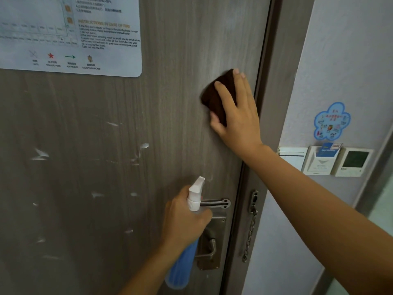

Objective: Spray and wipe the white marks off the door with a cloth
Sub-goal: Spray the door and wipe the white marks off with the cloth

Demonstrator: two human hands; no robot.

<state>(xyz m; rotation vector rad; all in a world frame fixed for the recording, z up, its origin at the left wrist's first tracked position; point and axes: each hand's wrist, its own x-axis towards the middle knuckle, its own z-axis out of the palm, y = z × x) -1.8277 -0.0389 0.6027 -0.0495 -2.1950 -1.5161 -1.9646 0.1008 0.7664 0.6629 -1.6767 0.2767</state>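
Note:
The grey-brown wood-grain door fills the left of the view. My right hand presses a dark brown cloth flat against the door near its right edge, fingers straight. My left hand grips the neck of a blue spray bottle with a white nozzle, held low in front of the lock. Several white marks are scattered over the middle and lower left of the door, among them a smear near the centre.
A fire-instructions notice is stuck to the door's upper left. A metal handle plate, a slide latch and a door chain sit at the door edge. On the right wall are a blue sticker, a card holder and a thermostat.

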